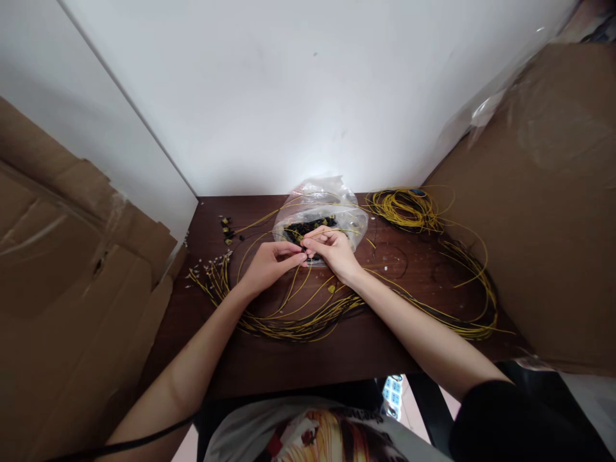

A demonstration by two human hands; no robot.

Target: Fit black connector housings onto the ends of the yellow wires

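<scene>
Both hands meet in the middle of the table, fingertips nearly touching. My left hand [275, 264] pinches a small black part [304, 249] between thumb and fingers; its exact kind is too small to tell. My right hand [333, 249] is closed just beside it, with a thin yellow wire at its fingertips. Behind the hands lies an opened clear plastic bag [321, 187] holding many small black and yellow pieces [308, 226]. A long bundle of yellow and black wires [298, 328] curves in front of the hands and passes beneath the right forearm.
At the back right is a coil of yellow wire [407, 210]. Several small black and yellow pieces [226, 228] lie at the back left, above pale-tipped wire ends [214, 273]. Cardboard stands on the left [62, 289] and right [539, 212]; a white wall [298, 96] rises behind.
</scene>
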